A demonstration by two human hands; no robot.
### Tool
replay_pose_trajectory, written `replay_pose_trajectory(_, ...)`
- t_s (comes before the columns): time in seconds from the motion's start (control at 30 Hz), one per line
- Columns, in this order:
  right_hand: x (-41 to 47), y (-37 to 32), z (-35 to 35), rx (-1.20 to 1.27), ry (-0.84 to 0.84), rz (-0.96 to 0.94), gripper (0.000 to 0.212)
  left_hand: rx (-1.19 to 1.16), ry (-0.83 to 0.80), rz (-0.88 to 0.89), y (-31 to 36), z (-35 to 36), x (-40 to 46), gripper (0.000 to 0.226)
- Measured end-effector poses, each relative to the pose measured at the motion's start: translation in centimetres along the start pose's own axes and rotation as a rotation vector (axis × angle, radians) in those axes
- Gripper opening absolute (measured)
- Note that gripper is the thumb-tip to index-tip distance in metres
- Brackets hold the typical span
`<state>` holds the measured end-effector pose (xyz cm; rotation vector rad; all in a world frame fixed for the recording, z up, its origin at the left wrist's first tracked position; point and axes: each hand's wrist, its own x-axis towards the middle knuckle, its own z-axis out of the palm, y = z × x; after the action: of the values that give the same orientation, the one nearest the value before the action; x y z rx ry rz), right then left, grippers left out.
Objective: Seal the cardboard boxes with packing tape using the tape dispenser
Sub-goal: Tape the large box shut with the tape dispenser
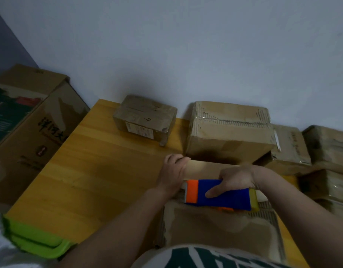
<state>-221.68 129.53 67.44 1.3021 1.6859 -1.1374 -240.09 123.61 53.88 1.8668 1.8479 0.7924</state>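
Tape dispenser (pixel 221 194) under right hand (pixel 234 179)

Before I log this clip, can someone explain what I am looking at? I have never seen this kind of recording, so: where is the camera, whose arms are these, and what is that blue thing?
The single picture comes from a camera worn on a person's head, looking down at their own arms. There is no machine. The right hand grips a blue and orange tape dispenser over the nearest cardboard box. The left hand holds that box's far left corner. On the wooden table behind stand a small box and a larger box, with more boxes stacked at the right.
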Motion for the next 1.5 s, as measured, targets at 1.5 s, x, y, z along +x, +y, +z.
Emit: replay_pose_trajectory(1.5, -2.9, 8.8, 0.4, 0.039, -0.010, 0.026, 0.046, 0.531, -0.065, -0.085, 6.2, 5.1, -2.3, 0.067)
